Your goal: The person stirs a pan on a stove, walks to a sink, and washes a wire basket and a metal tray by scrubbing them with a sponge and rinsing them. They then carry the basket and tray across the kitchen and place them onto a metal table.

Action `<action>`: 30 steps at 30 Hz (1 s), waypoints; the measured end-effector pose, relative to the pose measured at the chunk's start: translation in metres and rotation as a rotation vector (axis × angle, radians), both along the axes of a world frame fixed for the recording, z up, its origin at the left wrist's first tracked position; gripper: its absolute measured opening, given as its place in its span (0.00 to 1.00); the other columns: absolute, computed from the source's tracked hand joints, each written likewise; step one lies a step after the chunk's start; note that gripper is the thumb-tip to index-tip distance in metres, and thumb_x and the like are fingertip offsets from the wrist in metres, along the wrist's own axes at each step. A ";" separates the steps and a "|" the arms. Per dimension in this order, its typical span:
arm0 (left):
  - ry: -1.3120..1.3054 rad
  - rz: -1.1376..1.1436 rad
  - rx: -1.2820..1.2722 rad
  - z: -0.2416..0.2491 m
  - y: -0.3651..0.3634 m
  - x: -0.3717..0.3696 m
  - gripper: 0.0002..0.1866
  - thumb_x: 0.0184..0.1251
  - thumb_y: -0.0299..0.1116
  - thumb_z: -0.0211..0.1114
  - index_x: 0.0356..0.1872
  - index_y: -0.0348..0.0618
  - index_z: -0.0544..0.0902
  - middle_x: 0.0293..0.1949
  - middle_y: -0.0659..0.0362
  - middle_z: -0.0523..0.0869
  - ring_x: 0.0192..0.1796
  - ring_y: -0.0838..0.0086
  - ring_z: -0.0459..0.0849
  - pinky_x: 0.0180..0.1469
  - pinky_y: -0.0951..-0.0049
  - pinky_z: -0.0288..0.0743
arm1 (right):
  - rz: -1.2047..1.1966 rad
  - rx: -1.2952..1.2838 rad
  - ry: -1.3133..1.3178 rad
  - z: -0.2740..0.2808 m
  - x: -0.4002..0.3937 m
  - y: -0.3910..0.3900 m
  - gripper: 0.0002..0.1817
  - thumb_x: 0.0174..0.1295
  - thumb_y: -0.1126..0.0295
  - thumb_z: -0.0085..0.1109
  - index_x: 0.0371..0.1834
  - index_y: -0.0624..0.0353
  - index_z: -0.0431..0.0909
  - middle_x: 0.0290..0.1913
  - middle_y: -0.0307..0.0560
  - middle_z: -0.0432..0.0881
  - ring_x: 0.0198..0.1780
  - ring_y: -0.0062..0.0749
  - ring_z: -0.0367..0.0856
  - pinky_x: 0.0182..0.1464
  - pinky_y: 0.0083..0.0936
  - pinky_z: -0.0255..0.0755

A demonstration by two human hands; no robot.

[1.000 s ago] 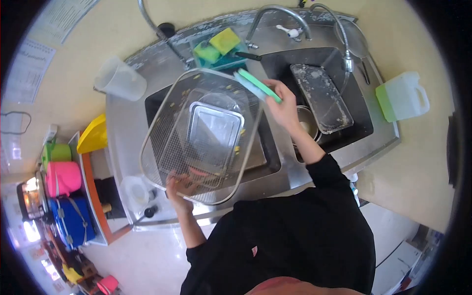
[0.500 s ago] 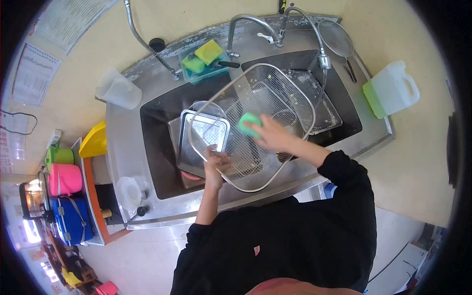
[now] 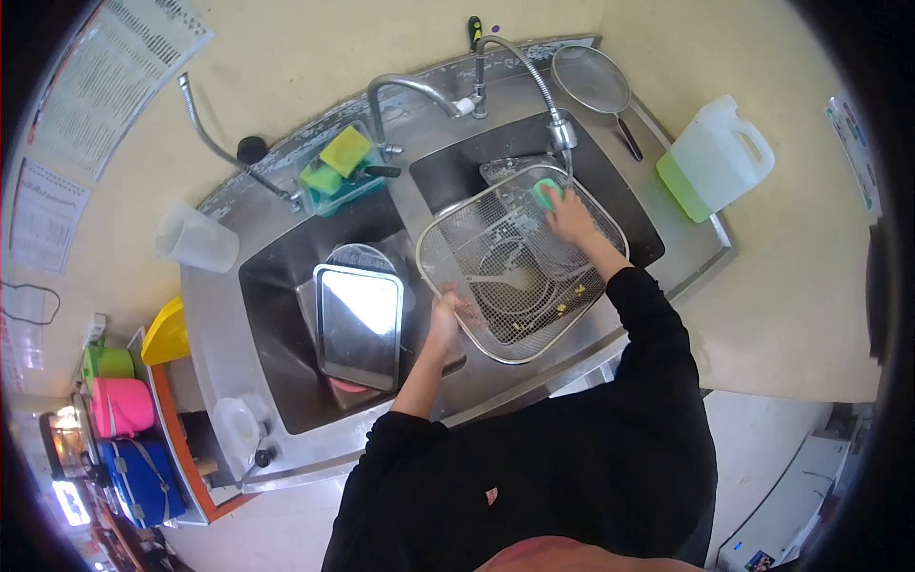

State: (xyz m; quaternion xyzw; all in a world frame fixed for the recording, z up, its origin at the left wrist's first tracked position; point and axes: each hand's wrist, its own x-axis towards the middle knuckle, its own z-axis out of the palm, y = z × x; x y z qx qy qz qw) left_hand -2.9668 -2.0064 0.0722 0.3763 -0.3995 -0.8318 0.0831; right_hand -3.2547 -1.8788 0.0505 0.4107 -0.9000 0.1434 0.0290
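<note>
A rectangular wire mesh basket with a rounded metal rim is held over the right sink basin, its near rim by the sink's front edge. My left hand is closed on the rim at its left side. In my right hand is a green sponge, pressed to the mesh near the far right corner. Through the mesh show several yellow bits and a round, pale, long-handled utensil, partly hidden. Just above the sponge hangs the spray faucet head.
A metal tray leans over other dishes in the left basin. Behind stands a container with yellow-green sponges. A strainer and a jug of green liquid lie to the right; a plastic pitcher stands left.
The mesh basket has shifted right, off the left basin and over the right one, and lies flatter. My right hand has slid the sponge from the basket's middle to its far right corner.
</note>
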 end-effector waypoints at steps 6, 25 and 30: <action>-0.078 -0.070 0.014 -0.008 0.004 -0.057 0.35 0.43 0.37 0.49 0.58 0.36 0.55 0.42 0.47 0.65 0.44 0.57 0.68 0.41 0.52 0.73 | 0.454 0.039 -0.047 0.001 0.025 0.000 0.31 0.49 0.65 0.56 0.60 0.49 0.61 0.41 0.60 0.68 0.43 0.51 0.71 0.43 0.40 0.68; 0.022 -0.139 -0.056 -0.057 -0.001 -0.117 0.32 0.49 0.35 0.48 0.59 0.34 0.58 0.32 0.51 0.72 0.33 0.61 0.76 0.30 0.60 0.77 | 0.255 -0.062 -0.224 -0.013 0.047 -0.029 0.28 0.51 0.65 0.56 0.57 0.48 0.60 0.41 0.63 0.69 0.42 0.58 0.72 0.44 0.44 0.68; -0.038 -0.045 0.012 -0.043 0.007 -0.112 0.26 0.46 0.35 0.49 0.51 0.35 0.64 0.30 0.52 0.73 0.29 0.63 0.76 0.29 0.60 0.77 | 0.087 -0.087 -0.177 -0.032 0.004 -0.016 0.29 0.51 0.65 0.56 0.58 0.47 0.60 0.39 0.63 0.69 0.40 0.57 0.72 0.43 0.46 0.67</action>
